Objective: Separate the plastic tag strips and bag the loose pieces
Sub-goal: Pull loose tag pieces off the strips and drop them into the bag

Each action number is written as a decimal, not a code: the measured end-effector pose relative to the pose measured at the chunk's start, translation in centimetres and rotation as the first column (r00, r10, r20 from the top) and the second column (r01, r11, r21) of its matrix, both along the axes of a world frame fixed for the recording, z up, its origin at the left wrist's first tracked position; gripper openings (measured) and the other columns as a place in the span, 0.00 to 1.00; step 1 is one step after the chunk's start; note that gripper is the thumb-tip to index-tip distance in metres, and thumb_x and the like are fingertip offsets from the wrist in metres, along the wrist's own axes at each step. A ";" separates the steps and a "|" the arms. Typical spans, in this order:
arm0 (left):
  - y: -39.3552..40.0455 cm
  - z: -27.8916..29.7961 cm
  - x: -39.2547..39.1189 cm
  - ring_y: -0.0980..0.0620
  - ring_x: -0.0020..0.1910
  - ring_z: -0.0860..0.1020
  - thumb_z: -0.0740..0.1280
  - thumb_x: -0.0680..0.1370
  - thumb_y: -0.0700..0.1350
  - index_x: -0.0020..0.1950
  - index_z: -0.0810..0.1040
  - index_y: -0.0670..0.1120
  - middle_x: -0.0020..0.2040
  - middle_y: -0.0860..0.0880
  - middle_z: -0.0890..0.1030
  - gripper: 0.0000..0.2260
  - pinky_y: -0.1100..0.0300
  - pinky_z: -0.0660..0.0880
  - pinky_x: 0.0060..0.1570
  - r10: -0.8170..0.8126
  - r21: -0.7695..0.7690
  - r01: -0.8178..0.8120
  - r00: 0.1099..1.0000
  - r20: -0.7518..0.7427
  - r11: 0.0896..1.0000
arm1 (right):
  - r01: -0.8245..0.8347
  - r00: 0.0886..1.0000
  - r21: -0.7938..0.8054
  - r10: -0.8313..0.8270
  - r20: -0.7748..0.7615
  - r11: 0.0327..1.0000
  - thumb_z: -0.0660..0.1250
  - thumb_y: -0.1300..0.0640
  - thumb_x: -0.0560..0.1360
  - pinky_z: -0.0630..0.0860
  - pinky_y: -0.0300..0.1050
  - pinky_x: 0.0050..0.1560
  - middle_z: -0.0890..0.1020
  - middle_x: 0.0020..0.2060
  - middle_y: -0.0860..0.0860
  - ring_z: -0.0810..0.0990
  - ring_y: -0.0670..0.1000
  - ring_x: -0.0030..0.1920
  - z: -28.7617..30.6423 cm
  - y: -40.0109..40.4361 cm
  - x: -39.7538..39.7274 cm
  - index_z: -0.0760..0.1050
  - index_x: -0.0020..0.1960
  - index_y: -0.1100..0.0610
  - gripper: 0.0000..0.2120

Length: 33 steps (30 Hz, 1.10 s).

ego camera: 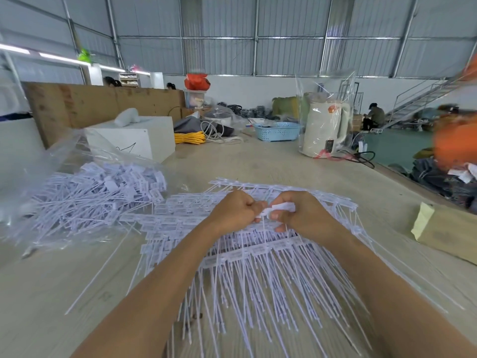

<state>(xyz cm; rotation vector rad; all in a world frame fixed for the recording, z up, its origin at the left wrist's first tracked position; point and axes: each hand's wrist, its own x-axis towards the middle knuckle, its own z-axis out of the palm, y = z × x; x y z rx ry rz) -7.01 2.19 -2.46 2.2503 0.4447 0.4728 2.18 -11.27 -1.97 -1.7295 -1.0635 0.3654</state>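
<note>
A large heap of white plastic tag strips [260, 257] lies in front of me, tag heads joined in rows and thin tails pointing toward me. Both hands meet above its middle. My left hand [232, 209] is closed on one end of a tag strip [282, 207]. My right hand [299, 211] pinches the white tag heads of the same strip between thumb and fingers. To the left, a clear plastic bag [51, 161] lies open on its side with a pile of loose tags [103, 195] inside and at its mouth.
A white box [134, 139] stands behind the bag. A brown cardboard piece [449, 233] lies at the right. Farther back are yellow cable [189, 137], a blue basket [277, 131] and a bagged kettle [326, 125]. The table edge drops off at the right.
</note>
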 end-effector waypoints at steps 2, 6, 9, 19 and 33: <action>-0.1 -0.1 0.0 0.57 0.19 0.63 0.63 0.80 0.49 0.25 0.61 0.47 0.15 0.55 0.63 0.24 0.46 0.75 0.45 0.020 -0.011 -0.020 1.000 0.006 1.000 | 0.038 0.997 -0.043 -0.035 0.071 0.998 0.67 0.66 0.75 0.73 0.32 0.26 0.76 0.41 0.53 0.79 0.42 0.25 -0.1 0.1 -0.1 0.75 0.42 0.60 0.04; -0.5 0.5 0.1 0.53 0.21 0.65 0.64 0.79 0.48 0.24 0.63 0.47 0.18 0.54 0.61 0.24 0.51 0.75 0.43 0.044 -0.093 -0.040 0.998 0.051 0.995 | 0.131 0.954 0.024 -0.133 0.268 0.991 0.68 0.67 0.74 0.72 0.34 0.24 0.73 0.42 0.47 0.80 0.44 0.30 -0.3 0.4 -0.2 0.75 0.44 0.60 0.04; -0.5 0.9 0.3 0.58 0.17 0.64 0.66 0.78 0.46 0.21 0.67 0.48 0.17 0.54 0.66 0.25 0.62 0.63 0.29 0.039 -0.224 -0.025 0.997 0.061 0.974 | 0.113 0.804 0.158 -0.183 0.566 0.981 0.69 0.73 0.69 0.68 0.38 0.37 0.73 0.37 0.50 0.74 0.51 0.38 -0.1 0.4 -0.1 0.76 0.41 0.65 0.05; -0.3 0.9 -0.5 0.60 0.17 0.66 0.65 0.78 0.49 0.20 0.70 0.48 0.17 0.54 0.68 0.26 0.63 0.66 0.33 0.066 -0.152 -0.057 0.996 0.056 0.987 | 0.494 0.838 0.157 -0.516 0.176 0.855 0.67 0.66 0.75 0.72 0.33 0.27 0.78 0.48 0.59 0.81 0.51 0.33 0.2 -1.8 3.8 0.76 0.48 0.62 0.02; -0.5 0.7 -1.1 0.47 0.38 0.72 0.55 0.77 0.33 0.53 0.65 0.50 0.43 0.47 0.72 0.12 0.54 0.68 0.38 -0.103 -0.031 0.104 0.994 0.030 0.994 | 0.013 0.972 0.052 0.000 -0.234 0.999 0.69 0.63 0.74 0.79 0.45 0.43 0.81 0.33 0.49 0.80 0.48 0.37 1.1 0.0 -1.3 0.77 0.39 0.59 0.06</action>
